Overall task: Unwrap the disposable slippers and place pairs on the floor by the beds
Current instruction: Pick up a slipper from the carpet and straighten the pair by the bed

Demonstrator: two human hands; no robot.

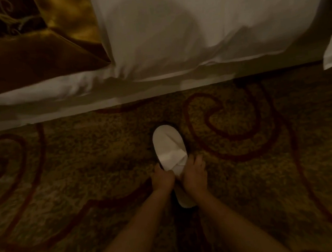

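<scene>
A white disposable slipper (169, 145) lies on the patterned carpet (84, 163), toe pointing toward the bed. It looks like a stacked pair, though I cannot tell for sure. My left hand (162, 178) grips its left edge near the middle. My right hand (195, 175) rests on its right side, fingers curled over the edge. The heel end (184, 201) shows between my wrists. No wrapper is visible.
The bed's white sheet (154, 46) hangs down just beyond the slipper, its lower edge (119, 103) meeting the carpet. A gold-brown bed runner (33, 47) covers the bed at upper left. Carpet with red swirls extends to both sides.
</scene>
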